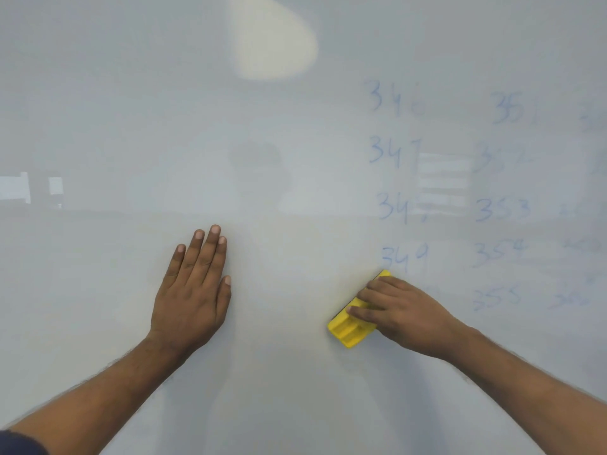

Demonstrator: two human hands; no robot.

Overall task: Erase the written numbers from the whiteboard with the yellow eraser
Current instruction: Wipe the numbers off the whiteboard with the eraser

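Here, yellow eraser (351, 325) under right hand (404, 311) fingers (363, 313).

The whiteboard (295, 159) fills the whole view. The left hand (192, 290) lies flat on it, left of centre, its fingers (210, 247) pointing up. Well apart to its right, the right hand (404, 311) rests on the eraser (349, 328), which sits against the board. The numbers (387, 152) stand in columns on the right side, above and to the right of the eraser; the eraser's upper end touches the lowest number of the nearest column.
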